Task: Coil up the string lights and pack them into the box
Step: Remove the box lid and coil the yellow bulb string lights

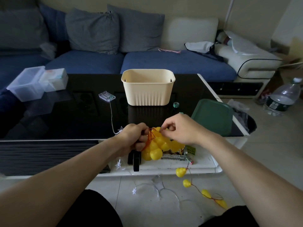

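I'm sitting at the black desk [65, 115] with the cream box [148, 89] standing open and upright near its middle, well beyond my hands, and nothing of the lights is in it yet. It's a reach across, and carrying a loose bundle that far could let the loops slide apart.

Closer in, I'm gripping the bunch of yellow bulbs [159, 145] at the desk's near edge. My left hand [133, 138] is curling round the gathered orange wire [150, 136], fingers wrapped tight on it. My right hand [178, 129] is pinching a strand at the top of the bunch between thumb and forefinger, the other fingers loosely bent.

The tail of yellow bulbs [186, 183] is hanging off the edge and trailing over the floor. Pulling it up quickly could catch it on the desk edge, or on the clutter on the shelf below, I'd judge.

The clear star string [118, 164] is lying right beside it, running to its battery pack [106, 96]. These two could tangle as I'm winding.
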The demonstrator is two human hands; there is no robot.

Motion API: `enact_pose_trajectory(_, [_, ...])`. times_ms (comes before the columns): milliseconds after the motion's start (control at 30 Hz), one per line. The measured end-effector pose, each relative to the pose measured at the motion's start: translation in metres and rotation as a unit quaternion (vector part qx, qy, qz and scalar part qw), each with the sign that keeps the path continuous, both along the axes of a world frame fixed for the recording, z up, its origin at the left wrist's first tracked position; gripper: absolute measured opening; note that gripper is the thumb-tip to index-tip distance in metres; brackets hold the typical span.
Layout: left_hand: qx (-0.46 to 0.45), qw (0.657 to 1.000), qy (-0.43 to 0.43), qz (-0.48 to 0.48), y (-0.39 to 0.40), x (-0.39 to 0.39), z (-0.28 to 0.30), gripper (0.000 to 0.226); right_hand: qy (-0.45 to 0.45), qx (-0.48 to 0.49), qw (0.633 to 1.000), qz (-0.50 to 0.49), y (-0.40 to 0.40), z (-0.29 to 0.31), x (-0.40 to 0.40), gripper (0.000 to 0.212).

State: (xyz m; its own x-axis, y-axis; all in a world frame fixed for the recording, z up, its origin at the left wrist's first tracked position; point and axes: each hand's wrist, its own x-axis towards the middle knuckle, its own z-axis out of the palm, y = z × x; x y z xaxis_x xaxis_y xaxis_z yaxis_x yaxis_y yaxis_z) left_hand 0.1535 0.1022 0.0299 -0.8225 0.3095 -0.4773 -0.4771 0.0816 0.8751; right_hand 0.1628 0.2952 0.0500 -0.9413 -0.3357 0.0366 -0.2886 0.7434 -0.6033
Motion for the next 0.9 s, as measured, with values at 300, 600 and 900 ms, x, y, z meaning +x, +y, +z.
enact_pose_trajectory(300, [0.180,0.981,-0.064,0.044,-0.004,-0.004,0.006,0.050,-0.008,0.138,0.990,0.024,-0.025,-0.003,0.009,0.022])
enact_pose_trajectory(600, [0.208,0.968,-0.003,0.142,0.001,-0.006,0.009,0.032,-0.007,0.195,0.979,0.063,-0.046,-0.007,0.022,0.025])
enact_pose_trajectory(900, [0.213,0.969,0.016,0.125,0.006,-0.007,0.012,0.034,0.070,0.043,0.996,-0.017,-0.041,-0.002,0.023,0.023])
